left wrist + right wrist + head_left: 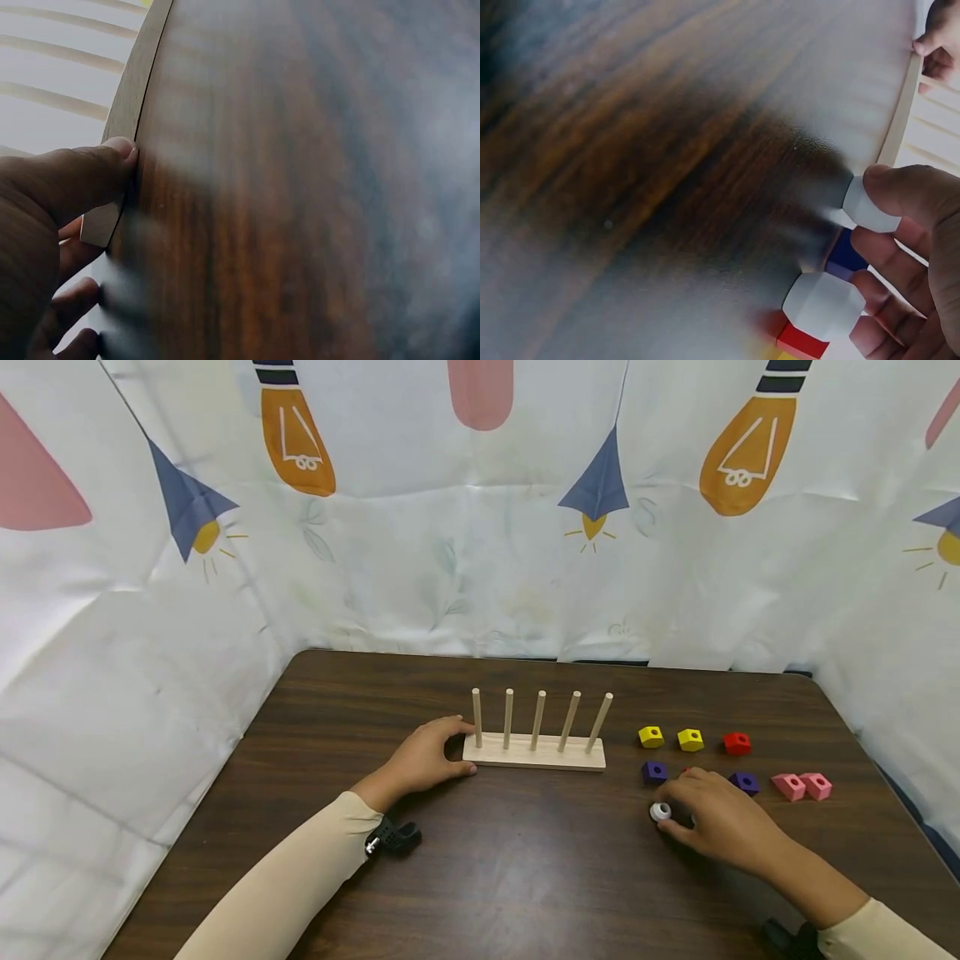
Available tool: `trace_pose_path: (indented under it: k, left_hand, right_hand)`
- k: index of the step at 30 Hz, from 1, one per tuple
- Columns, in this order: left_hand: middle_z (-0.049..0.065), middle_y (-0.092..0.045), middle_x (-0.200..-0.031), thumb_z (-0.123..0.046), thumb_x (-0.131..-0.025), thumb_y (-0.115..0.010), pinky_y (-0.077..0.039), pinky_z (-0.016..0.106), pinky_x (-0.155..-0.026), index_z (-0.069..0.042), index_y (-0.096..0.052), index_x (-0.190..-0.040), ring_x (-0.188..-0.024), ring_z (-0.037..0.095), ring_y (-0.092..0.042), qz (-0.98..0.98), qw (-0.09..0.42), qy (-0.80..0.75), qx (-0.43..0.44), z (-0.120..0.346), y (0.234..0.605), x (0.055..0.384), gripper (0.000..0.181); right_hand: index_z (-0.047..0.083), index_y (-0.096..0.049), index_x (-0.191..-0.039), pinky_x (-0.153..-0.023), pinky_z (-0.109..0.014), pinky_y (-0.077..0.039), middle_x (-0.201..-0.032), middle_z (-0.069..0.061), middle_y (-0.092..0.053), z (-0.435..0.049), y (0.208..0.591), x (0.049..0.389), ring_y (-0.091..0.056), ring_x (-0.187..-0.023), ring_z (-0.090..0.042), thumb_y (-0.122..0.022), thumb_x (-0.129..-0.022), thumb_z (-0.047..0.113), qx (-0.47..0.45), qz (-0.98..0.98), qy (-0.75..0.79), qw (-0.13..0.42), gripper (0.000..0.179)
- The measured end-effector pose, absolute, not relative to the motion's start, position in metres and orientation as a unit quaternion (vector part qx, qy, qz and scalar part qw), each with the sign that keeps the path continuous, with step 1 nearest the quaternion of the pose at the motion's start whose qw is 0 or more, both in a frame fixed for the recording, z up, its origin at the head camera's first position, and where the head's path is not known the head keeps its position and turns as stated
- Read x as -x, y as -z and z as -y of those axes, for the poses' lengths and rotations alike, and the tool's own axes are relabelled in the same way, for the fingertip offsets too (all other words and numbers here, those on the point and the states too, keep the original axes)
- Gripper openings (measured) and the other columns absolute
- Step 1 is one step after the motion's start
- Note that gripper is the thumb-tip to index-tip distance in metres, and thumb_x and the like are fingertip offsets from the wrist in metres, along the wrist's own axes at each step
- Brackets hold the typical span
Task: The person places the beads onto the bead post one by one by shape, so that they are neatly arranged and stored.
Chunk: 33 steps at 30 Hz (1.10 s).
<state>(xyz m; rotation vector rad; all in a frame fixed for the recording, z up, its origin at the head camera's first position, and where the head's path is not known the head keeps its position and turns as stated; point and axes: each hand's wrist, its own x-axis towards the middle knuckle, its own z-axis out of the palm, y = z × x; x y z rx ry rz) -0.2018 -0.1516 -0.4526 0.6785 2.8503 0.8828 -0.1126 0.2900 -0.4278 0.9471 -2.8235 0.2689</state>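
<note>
A wooden peg stand (534, 752) with several upright pegs stands mid-table. At its left end, my left hand (427, 753) grips the base between thumb and fingers; the left wrist view shows the thumb along the base edge (133, 112). Over on the right, my right hand (720, 818) pinches a white bead (660, 812) between thumb and index finger. A second white bead (825, 306) lies by the other fingers in the right wrist view, mostly hidden by the hand from above. Behind that hand sit a purple block (655, 772) and another purple block (745, 783).
Two yellow blocks (650, 737) and a red block (737, 743) form a back row at the right. Two pink blocks (789, 787) lie further right. Another red block is largely covered by my right hand. A printed white curtain (465, 593) hangs behind the dark wooden table (510, 877).
</note>
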Motion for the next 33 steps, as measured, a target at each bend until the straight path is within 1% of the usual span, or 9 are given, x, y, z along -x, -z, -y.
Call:
trace_pose_path:
  k: [3,7,12,15,19,26,30,33]
  left_hand:
    - [0.012,-0.055,-0.148,-0.034,-0.085,-0.087,-0.037,0.052,-0.114,-0.015,-0.066,-0.137,-0.14,0.033,-0.046,-0.93,0.042,-0.291,-0.218,0.152,0.452,0.203,0.059]
    - [0.012,-0.055,-0.148,-0.037,-0.084,-0.087,-0.039,0.052,-0.113,-0.017,-0.067,-0.136,-0.139,0.032,-0.049,-0.933,0.044,-0.287,-0.213,0.151,0.451,0.203,0.059]
    - [0.012,-0.057,-0.147,-0.035,-0.083,-0.088,-0.041,0.052,-0.111,-0.018,-0.068,-0.135,-0.137,0.032,-0.051,-0.933,0.036,-0.287,-0.213,0.15,0.449,0.202,0.059]
    - [0.013,-0.057,-0.147,-0.034,-0.083,-0.089,-0.041,0.053,-0.11,-0.018,-0.068,-0.135,-0.136,0.034,-0.051,-0.933,0.035,-0.289,-0.212,0.15,0.448,0.201,0.059]
    - [0.012,-0.056,-0.148,-0.035,-0.082,-0.089,-0.04,0.054,-0.111,-0.019,-0.068,-0.136,-0.136,0.035,-0.051,-0.935,0.039,-0.286,-0.205,0.15,0.446,0.199,0.059]
    - [0.012,-0.054,-0.15,-0.041,-0.083,-0.087,-0.037,0.059,-0.112,-0.023,-0.068,-0.137,-0.136,0.039,-0.05,-0.941,0.048,-0.271,-0.197,0.151,0.447,0.2,0.059]
    - [0.012,-0.053,-0.15,-0.042,-0.083,-0.086,-0.036,0.059,-0.112,-0.025,-0.067,-0.137,-0.136,0.041,-0.049,-0.942,0.05,-0.268,-0.196,0.152,0.447,0.201,0.06]
    - [0.011,-0.053,-0.15,-0.043,-0.083,-0.086,-0.037,0.058,-0.112,-0.026,-0.067,-0.138,-0.136,0.04,-0.05,-0.944,0.053,-0.263,-0.193,0.153,0.448,0.202,0.061]
  right_hand:
    - [0.019,-0.073,-0.1,-0.08,-0.045,-0.053,-0.094,0.011,-0.065,-0.29,0.429,0.114,-0.062,-0.091,-0.016,-0.092,-0.075,0.028,-0.312,0.941,-0.096,0.084,0.033]
    - [0.02,-0.072,-0.099,-0.08,-0.045,-0.054,-0.094,0.01,-0.066,-0.287,0.425,0.116,-0.063,-0.092,-0.019,-0.092,-0.076,0.027,-0.302,0.944,-0.101,0.084,0.031]
    - [0.021,-0.073,-0.097,-0.075,-0.041,-0.054,-0.093,0.012,-0.065,-0.279,0.413,0.122,-0.062,-0.089,-0.014,-0.091,-0.077,0.025,-0.305,0.942,-0.11,0.088,0.027]
    - [0.02,-0.073,-0.098,-0.07,-0.037,-0.054,-0.092,0.012,-0.065,-0.275,0.402,0.125,-0.061,-0.084,-0.012,-0.091,-0.079,0.024,-0.304,0.941,-0.124,0.086,0.026]
    - [0.019,-0.074,-0.1,-0.065,-0.032,-0.052,-0.093,0.01,-0.066,-0.268,0.387,0.13,-0.061,-0.081,-0.013,-0.089,-0.082,0.024,-0.297,0.94,-0.148,0.086,0.024]
    - [0.017,-0.075,-0.108,-0.068,-0.036,-0.054,-0.103,0.004,-0.07,-0.258,0.366,0.14,-0.066,-0.09,-0.015,-0.086,-0.085,0.023,-0.294,0.939,-0.148,0.101,0.026]
    - [0.014,-0.073,-0.112,-0.063,-0.035,-0.052,-0.102,0.002,-0.07,-0.255,0.353,0.144,-0.063,-0.083,-0.013,-0.084,-0.087,0.022,-0.275,0.944,-0.156,0.094,0.029]
    - [0.015,-0.07,-0.116,-0.063,-0.035,-0.049,-0.103,0.002,-0.07,-0.254,0.344,0.147,-0.06,-0.081,-0.013,-0.081,-0.09,0.026,-0.253,0.95,-0.168,0.076,0.03]
